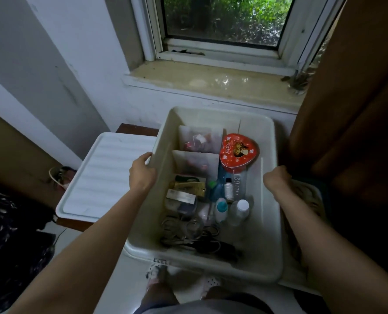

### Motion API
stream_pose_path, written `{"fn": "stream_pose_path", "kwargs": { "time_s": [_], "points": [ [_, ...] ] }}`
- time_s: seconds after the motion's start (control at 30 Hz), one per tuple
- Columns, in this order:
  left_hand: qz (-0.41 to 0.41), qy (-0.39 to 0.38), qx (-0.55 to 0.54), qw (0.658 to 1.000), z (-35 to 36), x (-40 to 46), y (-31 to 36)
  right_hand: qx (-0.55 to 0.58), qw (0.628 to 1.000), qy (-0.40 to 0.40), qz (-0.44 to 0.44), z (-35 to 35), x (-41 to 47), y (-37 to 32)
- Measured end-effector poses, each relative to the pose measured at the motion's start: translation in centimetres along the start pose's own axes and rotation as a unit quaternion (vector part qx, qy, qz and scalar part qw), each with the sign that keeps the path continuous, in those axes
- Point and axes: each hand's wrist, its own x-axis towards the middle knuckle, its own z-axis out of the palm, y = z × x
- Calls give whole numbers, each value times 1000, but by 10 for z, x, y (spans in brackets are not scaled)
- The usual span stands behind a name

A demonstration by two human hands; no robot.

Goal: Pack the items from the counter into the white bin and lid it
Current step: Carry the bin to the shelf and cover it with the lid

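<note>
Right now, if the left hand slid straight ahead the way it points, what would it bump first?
Probably nothing soon. The left hand grips the white bin rim and points toward the wall under the window; the lid lies beside it, not ahead. Depth is unclear.

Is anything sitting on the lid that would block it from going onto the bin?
Nothing visible lies on the lid; it rests bare left of the white bin, which the left hand and right hand grip.

Single head-worn view, steeply downward, close over the white bin [269,200] below a window [222,19].
</note>
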Motion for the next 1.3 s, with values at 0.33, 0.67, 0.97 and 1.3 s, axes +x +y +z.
{"fn": "stream_pose_path", "kwargs": {
  "time_s": [0.33,0.67,0.97,1.3],
  "points": [
    [7,-36,2,999,3,48,-5,8,998,34,45,27,13,-25],
    [15,-46,22,999,-6,68,-15,-33,996,61,52,48,8,-39],
    [66,-70,124,988,-2,67,-19,-83,985,148,-11,57,2,-32],
    [85,-68,-12,994,-10,66,-21,9,963,97,-251,80,-45,-63]
  ]
}}
